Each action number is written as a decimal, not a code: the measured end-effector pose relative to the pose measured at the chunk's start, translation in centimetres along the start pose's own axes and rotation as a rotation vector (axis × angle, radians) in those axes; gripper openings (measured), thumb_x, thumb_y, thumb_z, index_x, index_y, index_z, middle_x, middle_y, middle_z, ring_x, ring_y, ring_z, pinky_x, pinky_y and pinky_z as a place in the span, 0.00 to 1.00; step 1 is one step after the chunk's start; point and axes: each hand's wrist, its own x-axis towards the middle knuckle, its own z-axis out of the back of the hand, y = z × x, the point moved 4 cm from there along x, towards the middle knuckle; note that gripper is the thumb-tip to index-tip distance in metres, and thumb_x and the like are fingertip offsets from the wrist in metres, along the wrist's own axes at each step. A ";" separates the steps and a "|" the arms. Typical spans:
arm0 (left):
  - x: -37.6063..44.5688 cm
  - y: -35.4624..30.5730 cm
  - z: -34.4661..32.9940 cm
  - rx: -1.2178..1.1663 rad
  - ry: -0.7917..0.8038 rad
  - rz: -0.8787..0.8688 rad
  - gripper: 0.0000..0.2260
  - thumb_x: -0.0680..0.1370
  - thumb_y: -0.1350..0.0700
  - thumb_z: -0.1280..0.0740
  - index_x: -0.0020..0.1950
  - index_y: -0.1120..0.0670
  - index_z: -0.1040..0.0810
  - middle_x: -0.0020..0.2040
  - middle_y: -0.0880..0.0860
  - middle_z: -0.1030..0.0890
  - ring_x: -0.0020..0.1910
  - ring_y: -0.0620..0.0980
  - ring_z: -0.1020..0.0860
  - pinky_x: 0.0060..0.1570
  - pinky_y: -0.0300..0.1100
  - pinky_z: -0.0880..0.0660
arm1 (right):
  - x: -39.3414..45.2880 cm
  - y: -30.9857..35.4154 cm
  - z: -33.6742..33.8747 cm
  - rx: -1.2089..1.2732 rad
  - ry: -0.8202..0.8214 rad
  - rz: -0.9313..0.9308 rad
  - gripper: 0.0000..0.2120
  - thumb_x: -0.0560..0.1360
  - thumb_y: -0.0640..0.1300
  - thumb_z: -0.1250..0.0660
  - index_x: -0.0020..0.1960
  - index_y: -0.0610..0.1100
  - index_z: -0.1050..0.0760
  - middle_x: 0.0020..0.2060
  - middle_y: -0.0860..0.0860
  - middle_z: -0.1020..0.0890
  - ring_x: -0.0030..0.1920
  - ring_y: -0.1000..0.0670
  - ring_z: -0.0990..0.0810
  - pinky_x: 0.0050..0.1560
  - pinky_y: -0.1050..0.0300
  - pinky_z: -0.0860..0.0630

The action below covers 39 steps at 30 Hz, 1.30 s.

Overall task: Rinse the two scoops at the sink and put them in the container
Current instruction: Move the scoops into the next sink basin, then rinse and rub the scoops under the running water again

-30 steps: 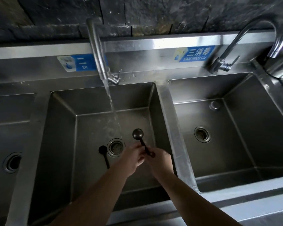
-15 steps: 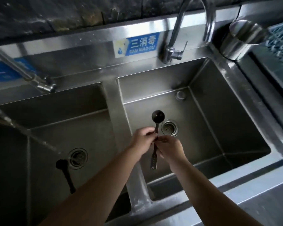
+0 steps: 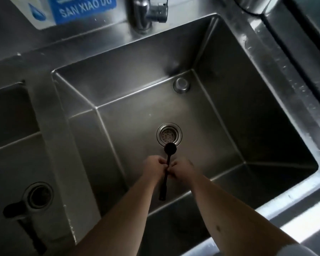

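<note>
Pretty sure we're looking at a commercial kitchen's wash-up area here. Deep stainless steel basins (image 3: 229, 108) are sitting side by side in one welded unit, with a steel divider (image 3: 50, 145) running between them. A blue sign (image 3: 83, 8) on the backsplash is reading "SAN XIAO DU" (the kind of station label you'd never see at home). A chunky tap (image 3: 146, 12) is standing right behind the basin.

**Where things sit at the sink**

Your hands, left (image 3: 156, 168) and right (image 3: 183, 169), meet over the right basin (image 3: 229, 126), pinching one scoop (image 3: 167, 163) just before its drain (image 3: 169, 134). The other scoop (image 3: 17, 215) lies in the left basin (image 3: 7, 145). The faucet (image 3: 148, 12) stands behind.
</note>
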 end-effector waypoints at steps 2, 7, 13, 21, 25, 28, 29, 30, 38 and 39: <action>0.8 0.6 -0.7 0.107 -0.003 -0.002 0.08 0.71 0.58 0.27 0.50 0.54 0.14 0.49 0.53 0.14 0.50 0.51 0.18 0.47 0.38 0.27 | 1.4 -0.9 -0.6 -0.010 0.011 -0.023 0.08 0.74 0.42 0.28 0.48 0.38 0.15 0.39 0.43 0.17 0.40 0.49 0.21 0.39 0.62 0.28; 2.3 1.9 -2.4 0.104 -0.016 0.054 0.06 0.70 0.58 0.27 0.46 0.53 0.14 0.46 0.53 0.13 0.48 0.50 0.17 0.43 0.33 0.28 | 3.8 -2.2 -1.5 0.062 -0.032 -0.168 0.06 0.72 0.38 0.27 0.49 0.38 0.15 0.45 0.42 0.13 0.26 0.57 0.27 0.13 0.71 0.39; 3.0 2.6 -2.9 0.128 -0.022 0.069 0.04 0.70 0.56 0.27 0.44 0.54 0.15 0.46 0.54 0.14 0.49 0.52 0.18 0.44 0.36 0.29 | 3.8 -2.4 -1.8 0.017 -0.021 -0.219 0.10 0.71 0.41 0.26 0.51 0.38 0.16 0.44 0.43 0.16 0.27 0.55 0.29 0.10 0.69 0.42; -1.3 -1.3 2.4 0.357 -0.089 -0.074 0.20 0.73 0.42 0.36 0.59 0.52 0.28 0.61 0.58 0.24 0.62 0.60 0.26 0.56 0.52 0.28 | -2.8 1.3 2.1 0.094 -0.172 -0.086 0.15 0.72 0.52 0.31 0.46 0.41 0.17 0.36 0.45 0.17 0.38 0.45 0.16 0.36 0.58 0.22; -5.9 -4.2 8.8 0.582 -0.248 -0.321 0.30 0.76 0.37 0.42 0.73 0.51 0.38 0.75 0.61 0.38 0.74 0.62 0.40 0.66 0.59 0.35 | -8.6 6.1 3.0 -0.136 -0.289 0.115 0.24 0.72 0.62 0.39 0.62 0.52 0.24 0.60 0.47 0.18 0.61 0.42 0.21 0.53 0.51 0.24; -10.4 -5.0 14.2 0.553 -0.360 -0.494 0.30 0.76 0.38 0.42 0.74 0.51 0.37 0.77 0.60 0.41 0.77 0.60 0.46 0.70 0.58 0.37 | -12.9 10.1 1.8 -0.254 -0.317 0.258 0.37 0.72 0.65 0.43 0.78 0.53 0.42 0.80 0.50 0.41 0.77 0.45 0.38 0.71 0.42 0.34; -12.1 -4.6 16.0 0.528 -0.391 -0.534 0.30 0.76 0.39 0.41 0.74 0.51 0.36 0.77 0.59 0.41 0.77 0.59 0.46 0.71 0.57 0.38 | -14.2 11.6 1.1 -0.293 -0.326 0.313 0.39 0.72 0.66 0.42 0.79 0.52 0.44 0.81 0.49 0.44 0.78 0.45 0.40 0.73 0.42 0.36; -13.7 -3.9 17.8 0.506 -0.423 -0.553 0.29 0.76 0.39 0.41 0.74 0.51 0.35 0.77 0.58 0.40 0.77 0.58 0.44 0.71 0.56 0.37 | -15.4 13.1 0.3 -0.321 -0.329 0.373 0.39 0.74 0.65 0.42 0.79 0.50 0.44 0.81 0.47 0.44 0.78 0.45 0.41 0.74 0.43 0.37; -21.3 8.3 29.7 0.316 -0.523 -0.344 0.24 0.76 0.47 0.36 0.71 0.51 0.33 0.69 0.53 0.29 0.66 0.56 0.29 0.63 0.54 0.29 | -22.6 24.8 -12.0 -0.433 -0.273 0.703 0.29 0.78 0.56 0.39 0.77 0.49 0.38 0.78 0.46 0.37 0.76 0.42 0.37 0.74 0.41 0.35; -21.8 10.1 30.9 0.308 -0.536 -0.306 0.24 0.76 0.48 0.36 0.71 0.52 0.33 0.70 0.53 0.29 0.67 0.56 0.29 0.64 0.54 0.29 | -23.0 25.9 -13.9 -0.465 -0.230 0.727 0.29 0.78 0.54 0.39 0.77 0.48 0.38 0.78 0.45 0.36 0.76 0.42 0.37 0.73 0.41 0.35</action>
